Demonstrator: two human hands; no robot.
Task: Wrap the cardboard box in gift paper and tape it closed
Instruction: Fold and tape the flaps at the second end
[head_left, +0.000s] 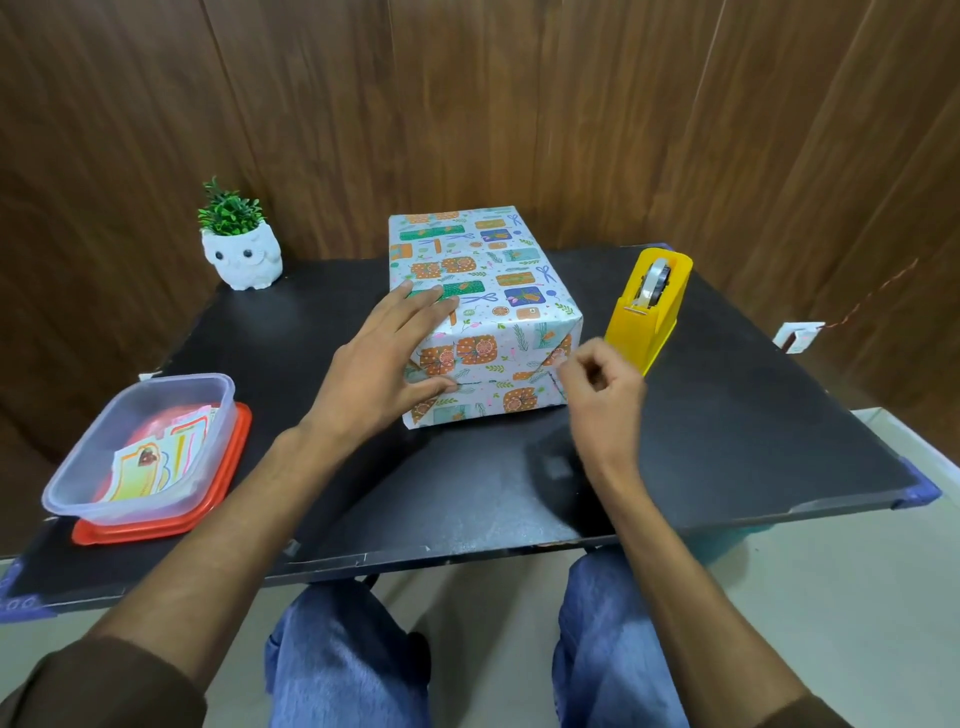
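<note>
Box (483, 291) fully covered in gift paper (498, 249), lying on the table (727, 441) directly under and ahead of the left hand (384, 364). Left hand spread wide, fingers flat on the top near corner, thumb pressing the end face nearest the body, most likely to pin the folded end flaps (493, 374) shut and stop any springing open. Right hand (602, 395) just right of that same end face, fingers curled in, fingertips pinching what looks like a short strip of clear tape (559, 385) at the right flap's edge; too faint to be sure. Tape dispenser (649, 312) just beyond the right hand, within easy reach, presumably kept there for quick pulls. Well left of the left hand, clear tub (140, 447) of cards standing on a red lid (228, 483); far beyond, owl pot (241, 254) with a small plant. Seems close to done: only the near end left to seal.
</note>
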